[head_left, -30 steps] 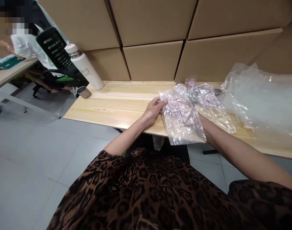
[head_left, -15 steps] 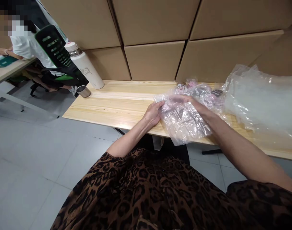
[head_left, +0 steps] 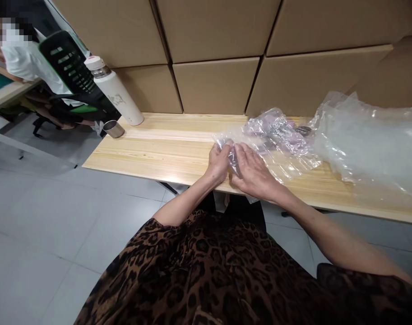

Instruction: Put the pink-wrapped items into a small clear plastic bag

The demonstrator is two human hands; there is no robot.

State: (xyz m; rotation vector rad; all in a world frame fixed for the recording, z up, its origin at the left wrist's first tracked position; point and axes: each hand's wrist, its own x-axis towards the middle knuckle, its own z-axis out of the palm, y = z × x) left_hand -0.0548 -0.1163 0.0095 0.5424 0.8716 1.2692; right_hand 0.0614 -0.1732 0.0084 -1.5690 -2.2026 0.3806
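Hands come first in the head view: my left hand (head_left: 219, 161) sits at the near edge of the table (head_left: 165, 146), fingers curled and pinched together on the left corner of a small clear bag (head_left: 260, 155). My right hand (head_left: 255, 171) lies flat on that same bag just beside the left one, fingers spread and apart, palm down, pressing the plastic to the wood; it closes on nothing that I can see. The two hands nearly touch. The small bag rests on the near edge, about midway along the table, with a bit of it hanging over the edge below my right wrist.

Behind it, toward the far edge, I see a crumpled heap of more clear bags (head_left: 276, 131) with pinkish and dark bits inside, too blurred for me to say what they are. A much bigger clear plastic sack (head_left: 368, 140) lies at the right end of the table, touching that heap.

At the far left corner a white bottle (head_left: 116, 92) stands, looking tilted in this wide view, with a small metal cup (head_left: 113, 129) lying on its side just in front of it. Brown cardboard boxes (head_left: 215, 83) are stacked along the far edge like a wall. Off the left end, another person in a white shirt (head_left: 18, 58) sits on a black mesh chair (head_left: 68, 67) at another table.
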